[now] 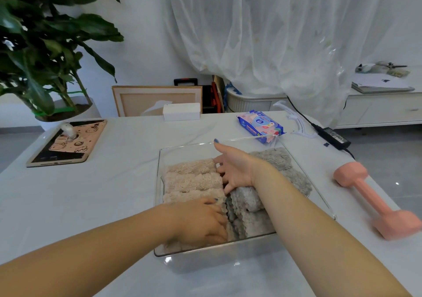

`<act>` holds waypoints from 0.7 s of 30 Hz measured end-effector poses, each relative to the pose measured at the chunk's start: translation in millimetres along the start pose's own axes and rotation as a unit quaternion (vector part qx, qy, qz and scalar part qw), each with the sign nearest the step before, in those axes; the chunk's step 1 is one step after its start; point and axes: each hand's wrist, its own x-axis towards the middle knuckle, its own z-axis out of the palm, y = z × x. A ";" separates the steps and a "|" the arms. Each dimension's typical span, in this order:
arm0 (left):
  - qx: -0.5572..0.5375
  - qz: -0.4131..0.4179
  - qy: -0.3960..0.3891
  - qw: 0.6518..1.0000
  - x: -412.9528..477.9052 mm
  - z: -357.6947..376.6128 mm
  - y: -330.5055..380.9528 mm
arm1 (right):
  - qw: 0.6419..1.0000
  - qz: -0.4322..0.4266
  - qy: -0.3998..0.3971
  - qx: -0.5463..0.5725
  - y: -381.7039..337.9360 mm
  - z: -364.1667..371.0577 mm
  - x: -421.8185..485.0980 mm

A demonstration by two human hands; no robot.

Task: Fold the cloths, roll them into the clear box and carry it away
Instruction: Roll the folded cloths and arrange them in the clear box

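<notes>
Plush and tightly packed: beige rolls [194, 177] under and just beyond the left hand [201, 221], grey rolls [249, 207] beneath the right forearm, all inside the clear box [187, 152] on the tabletop [114, 193]. Left hand palm-down on the nearest beige roll, fingers bent over its end; gripping or merely pressing, impossible to tell. Right hand [235, 171] loose, fingers spread, tips at the seam between the two colours.

Likely risks:
- Unrolling on release, from springy pile.
- Dragging a neighbouring roll out while withdrawing.
- Knocking the pink dumbbell [374, 198], well right of the right hand, when lifting.
- Slipping on smooth plastic walls.
</notes>
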 end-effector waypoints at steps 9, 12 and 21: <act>-0.003 -0.274 0.018 0.962 -34.0 -10.1 20.4 | 0.732 -0.183 0.298 -0.584 -8.0 -36.4 -89.4; 0.016 -0.333 -0.105 0.937 -40.0 -4.6 12.4 | 0.737 -0.048 0.204 -0.643 13.6 -54.5 -81.8; 0.127 -0.414 -0.180 0.883 -73.2 19.0 -19.2 | 0.729 -0.059 0.223 -0.645 43.4 -8.1 -64.6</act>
